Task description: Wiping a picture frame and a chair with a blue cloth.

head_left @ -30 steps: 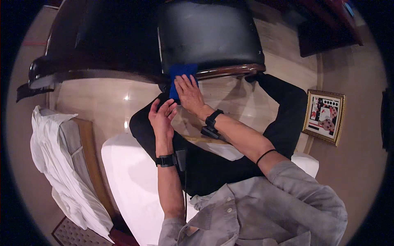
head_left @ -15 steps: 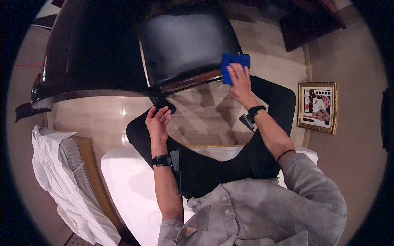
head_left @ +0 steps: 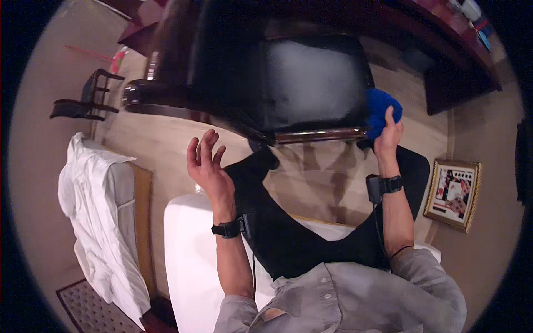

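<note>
A dark chair with a shiny black padded seat (head_left: pixel 313 83) and a brown wooden front rail (head_left: pixel 319 135) stands before me. At the seat's right front corner, my right hand (head_left: pixel 390 136) grips a blue cloth (head_left: pixel 382 111) that lies against the chair's edge; the thumb shows on top, while the other fingers are mostly hidden. My left hand (head_left: pixel 208 164) is raised over the floor at the chair's left, fingers spread and curved, holding nothing. Close beyond it is the chair's dark backrest with a glossy rounded wooden end (head_left: pixel 141 95).
I sit on a white-covered surface (head_left: pixel 186 238). A white sheet (head_left: pixel 97 211) drapes over something with a tan side at left. A small dark chair (head_left: pixel 89 100) stands beyond it. A gold-framed picture (head_left: pixel 452 194) leans at the right wall, near a dark red desk (head_left: pixel 461 83).
The view has shifted, so the chair appears farther right. My right hand has moved the cloth from the front top to the seat's right side. My left hand has lifted away from near my knee.
</note>
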A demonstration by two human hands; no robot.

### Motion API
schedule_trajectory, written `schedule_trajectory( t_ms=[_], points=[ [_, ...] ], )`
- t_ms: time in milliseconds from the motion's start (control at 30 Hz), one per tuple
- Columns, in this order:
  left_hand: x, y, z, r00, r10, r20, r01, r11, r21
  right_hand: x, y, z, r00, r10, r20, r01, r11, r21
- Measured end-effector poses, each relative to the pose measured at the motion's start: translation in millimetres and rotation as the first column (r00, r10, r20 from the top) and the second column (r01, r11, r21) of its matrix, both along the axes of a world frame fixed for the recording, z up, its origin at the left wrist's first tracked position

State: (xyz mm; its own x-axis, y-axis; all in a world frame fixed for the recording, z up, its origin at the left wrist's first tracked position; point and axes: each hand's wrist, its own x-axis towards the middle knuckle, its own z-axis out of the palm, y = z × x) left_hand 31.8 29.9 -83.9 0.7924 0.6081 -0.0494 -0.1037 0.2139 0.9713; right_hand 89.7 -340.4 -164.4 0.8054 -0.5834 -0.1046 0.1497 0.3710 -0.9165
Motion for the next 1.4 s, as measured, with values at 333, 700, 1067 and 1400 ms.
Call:
schedule_trajectory(
  t_ms=[333,700,1067,1400],
  points=[
    [42.2,-2.4,28.3,0.828,-0.38,0.411,0.514,0.807,-0.29,23.1,255.2,225.4,0.706,0.528,0.472,-0.077,0.72,-0.69],
    [39.4,-6.0,40.7,0.83,-0.418,0.37,0.543,0.758,-0.362,-15.0,249.0,73.7,0.746,0.573,0.339,0.068,0.441,-0.895],
    [-53.8,-59.0,56.8,0.969,-0.063,0.239,0.052,0.997,0.051,-108.3,174.4,6.6,0.671,0.737,-0.087,-0.715,0.674,0.185],
    [-116.4,-45.7,79.6,0.942,0.188,0.279,-0.269,0.919,0.289,-76.6,113.9,3.8,0.847,0.493,-0.198,-0.528,0.746,-0.406]
  ],
)
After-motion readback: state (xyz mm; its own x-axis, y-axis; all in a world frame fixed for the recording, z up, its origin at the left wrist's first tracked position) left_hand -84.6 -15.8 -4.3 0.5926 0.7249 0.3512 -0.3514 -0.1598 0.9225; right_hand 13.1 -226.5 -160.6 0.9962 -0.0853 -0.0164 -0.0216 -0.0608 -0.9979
